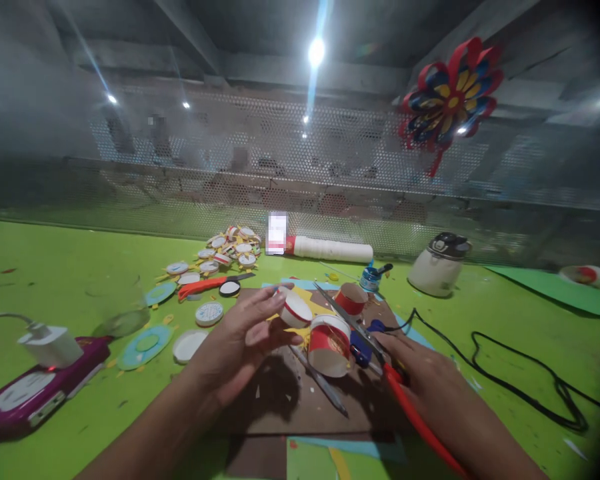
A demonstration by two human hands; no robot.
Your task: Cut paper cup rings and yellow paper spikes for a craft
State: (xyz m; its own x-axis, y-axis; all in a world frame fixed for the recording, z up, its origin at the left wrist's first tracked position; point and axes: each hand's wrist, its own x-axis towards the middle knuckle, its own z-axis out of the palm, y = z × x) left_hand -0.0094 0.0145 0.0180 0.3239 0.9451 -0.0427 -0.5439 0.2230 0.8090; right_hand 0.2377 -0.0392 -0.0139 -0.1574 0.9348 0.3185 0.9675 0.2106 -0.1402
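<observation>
My left hand [247, 333] pinches a shallow cut-off paper cup bottom [297, 309], white inside with a red band. In my right hand [425, 373] are scissors [353, 323] with red handles; their blades point up and left toward the cup piece. Below the blades, a red and white paper cup [329, 347] lies on the brown board [260, 417], its opening facing me. A red cup ring [351, 298] sits just behind it. A grey pen-like tool [323, 383] rests on the board beside the cup, and a blue object [361, 347] is partly hidden by the scissors.
Finished-looking paper discs [230, 247] are heaped at the back left, near an orange-handled cutter [205, 287]. A stack of white cups [333, 249] lies along the back. A glue jar [370, 279], a glue pot [439, 265], a black cable [520, 393] and a purple power strip [45, 387] surround the board.
</observation>
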